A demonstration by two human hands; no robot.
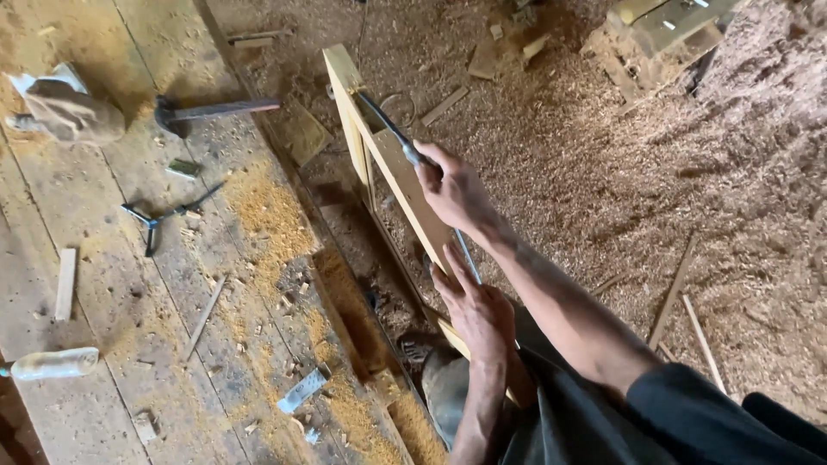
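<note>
The workbench (103,284) of rough planks fills the left half of the view. On it lie 1 hammer (211,110), 1 small black metal brace tool (164,215), 1 plastic bottle (53,363) on its side, 1 folded grey cloth (71,114), 1 short wood offcut (65,282) and 1 flat metal blade (301,392), all amid piles of sawdust. The bottle's contents cannot be determined.

The wooden frame (405,185) stands against the bench's right edge, angled from upper left to lower right, over a floor (689,189) covered in wood shavings. A stack of timber (663,34) sits at the upper right, well apart from the frame. Thin wood strips lie on the shavings at the right.

A long metal rod (392,129) runs along the frame's top rail. The right hand (452,189) is closed around the rod near its middle. The left hand (474,310) rests lower on the frame with fingers extended flat beside the rod; whether it grips anything cannot be determined.
</note>
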